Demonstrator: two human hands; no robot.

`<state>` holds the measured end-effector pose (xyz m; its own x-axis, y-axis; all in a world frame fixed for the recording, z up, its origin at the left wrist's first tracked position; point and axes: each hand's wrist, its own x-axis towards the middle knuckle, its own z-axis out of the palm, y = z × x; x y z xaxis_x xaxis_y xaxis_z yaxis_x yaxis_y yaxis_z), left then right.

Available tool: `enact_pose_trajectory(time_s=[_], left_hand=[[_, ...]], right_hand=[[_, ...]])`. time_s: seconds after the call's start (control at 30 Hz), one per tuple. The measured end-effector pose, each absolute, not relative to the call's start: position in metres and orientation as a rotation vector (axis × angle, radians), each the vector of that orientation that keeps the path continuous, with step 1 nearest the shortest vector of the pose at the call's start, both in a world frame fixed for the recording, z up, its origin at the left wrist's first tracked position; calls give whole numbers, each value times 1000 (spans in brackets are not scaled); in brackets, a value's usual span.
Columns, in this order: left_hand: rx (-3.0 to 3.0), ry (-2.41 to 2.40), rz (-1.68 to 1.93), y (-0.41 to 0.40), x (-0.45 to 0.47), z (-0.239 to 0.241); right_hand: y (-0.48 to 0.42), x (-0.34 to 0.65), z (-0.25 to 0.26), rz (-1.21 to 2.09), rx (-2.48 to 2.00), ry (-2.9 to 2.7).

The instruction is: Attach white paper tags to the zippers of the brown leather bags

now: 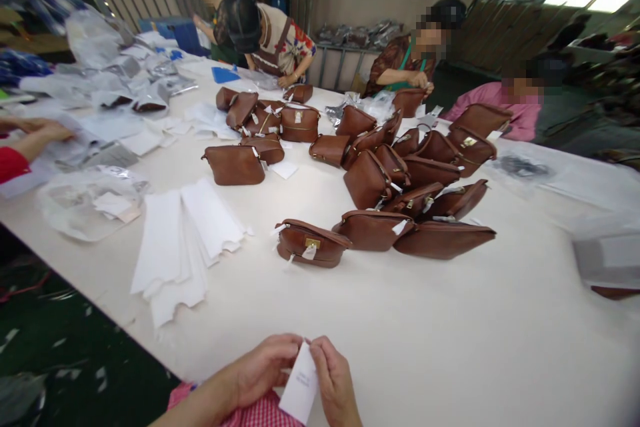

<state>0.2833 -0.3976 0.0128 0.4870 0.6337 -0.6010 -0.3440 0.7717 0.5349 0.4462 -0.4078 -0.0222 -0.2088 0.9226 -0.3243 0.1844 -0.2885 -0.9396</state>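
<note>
At the near edge of the white table (pixel 410 333), my left hand (pixel 263 367) and my right hand (pixel 334 380) both pinch a small white paper slip (pixel 301 383) with faint print, held between them. The closest brown leather handbag (pixel 310 242) lies ahead on the table with a white tag on it. A fanned stack of white paper sheets (pixel 183 240) lies to the left of my hands.
Many brown handbags (pixel 395 173) are piled across the table's middle. Clear plastic bags (pixel 85 203) lie at the left, a grey plastic bag (pixel 607 253) at the right. Several other people work at the far side, and another person's arm (pixel 30 140) reaches in at left.
</note>
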Motion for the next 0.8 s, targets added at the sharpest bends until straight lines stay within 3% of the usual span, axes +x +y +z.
enact_pose_trajectory(time_s=[0.5, 0.8], left_hand=[[465, 1188, 833, -343, 279, -1], [1015, 1229, 699, -334, 295, 18]], right_hand=[[-386, 496, -45, 1732, -1521, -1357], [-356, 482, 2, 1742, -1350, -1382]])
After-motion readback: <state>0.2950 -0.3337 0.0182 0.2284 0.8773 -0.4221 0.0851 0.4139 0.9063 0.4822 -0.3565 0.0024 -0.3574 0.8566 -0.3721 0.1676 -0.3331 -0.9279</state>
